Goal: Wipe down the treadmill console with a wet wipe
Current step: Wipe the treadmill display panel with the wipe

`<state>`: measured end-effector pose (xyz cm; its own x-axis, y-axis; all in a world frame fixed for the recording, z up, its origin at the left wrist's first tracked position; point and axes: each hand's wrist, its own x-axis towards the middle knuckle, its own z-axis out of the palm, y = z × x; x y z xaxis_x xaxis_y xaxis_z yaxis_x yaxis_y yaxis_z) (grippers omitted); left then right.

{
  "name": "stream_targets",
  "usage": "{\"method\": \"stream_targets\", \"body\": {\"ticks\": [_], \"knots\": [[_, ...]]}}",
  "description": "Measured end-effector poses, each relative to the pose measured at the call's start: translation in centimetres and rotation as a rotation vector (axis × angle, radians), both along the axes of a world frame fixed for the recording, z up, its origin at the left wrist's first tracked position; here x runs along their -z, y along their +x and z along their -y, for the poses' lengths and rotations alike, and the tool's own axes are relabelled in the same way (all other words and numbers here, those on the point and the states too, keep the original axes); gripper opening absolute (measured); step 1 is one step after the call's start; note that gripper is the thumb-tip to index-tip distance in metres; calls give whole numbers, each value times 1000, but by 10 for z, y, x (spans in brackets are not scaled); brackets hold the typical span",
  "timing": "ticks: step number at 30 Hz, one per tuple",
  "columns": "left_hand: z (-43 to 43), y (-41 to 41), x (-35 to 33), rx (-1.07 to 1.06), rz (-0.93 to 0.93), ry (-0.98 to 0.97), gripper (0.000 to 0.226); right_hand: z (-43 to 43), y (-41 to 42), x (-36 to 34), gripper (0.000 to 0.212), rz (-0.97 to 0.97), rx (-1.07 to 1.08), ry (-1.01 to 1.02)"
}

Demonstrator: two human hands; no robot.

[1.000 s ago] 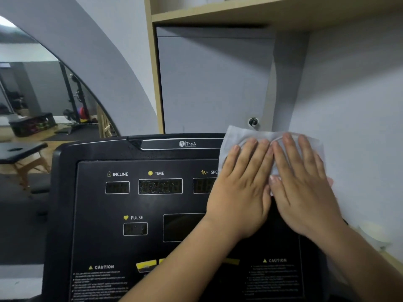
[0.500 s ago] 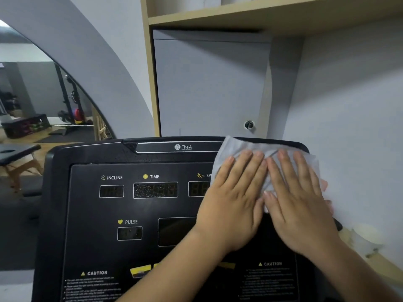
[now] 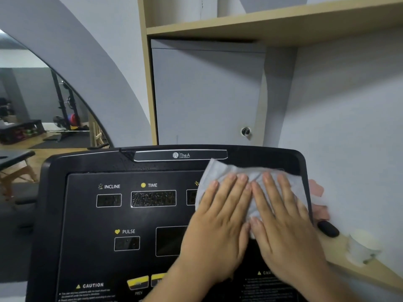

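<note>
The black treadmill console (image 3: 91,219) fills the lower half of the view, with INCLINE, TIME and PULSE displays on its left. A white wet wipe (image 3: 220,173) lies spread on the console's upper right part. My left hand (image 3: 218,227) and my right hand (image 3: 285,232) press flat on the wipe side by side, fingers extended and touching each other. The hands cover most of the wipe and the displays beneath it.
A wooden shelf unit (image 3: 150,88) with a grey cabinet door stands right behind the console. A grey wall is close on the right, with a wooden ledge (image 3: 370,269) holding a pale cup-like object (image 3: 359,247). An arched mirror (image 3: 43,118) at left reflects gym equipment.
Both hands and the wipe have slid down the console face, away from its top right edge. The camera has tilted up slightly.
</note>
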<state>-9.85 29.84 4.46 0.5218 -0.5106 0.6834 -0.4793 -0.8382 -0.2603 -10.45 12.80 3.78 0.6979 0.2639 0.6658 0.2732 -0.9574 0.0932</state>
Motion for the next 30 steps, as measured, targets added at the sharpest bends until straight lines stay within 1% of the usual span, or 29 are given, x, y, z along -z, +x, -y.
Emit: {"method": "stream_targets", "body": {"ticks": [3, 5, 8, 13, 17, 20, 22, 28, 30], "knots": [[1, 15, -26, -20, -1, -41, 61, -3, 17, -27, 61, 17, 25, 7], [2, 16, -30, -21, -9, -63, 60, -7, 18, -32, 62, 9, 38, 20], [-2, 4, -13, -18, -6, -74, 59, -12, 6, -18, 61, -8, 22, 32], [-27, -21, 22, -24, -39, -18, 62, -22, -18, 21, 62, -54, -18, -29], [-28, -5, 1, -28, -16, -32, 62, -25, -2, -1, 62, -28, -15, -35], [-26, 7, -20, -43, -41, -60, 61, -32, 10, -22, 62, -14, -2, 2], [-26, 6, -21, -46, -44, -65, 61, -35, 9, -23, 62, -15, 7, 13], [-47, -20, 21, -48, -47, -63, 63, -41, -19, 17, 63, -54, -32, -45], [-51, -24, 27, -49, -48, -55, 63, -44, -20, 20, 63, -54, -43, -56]]}}
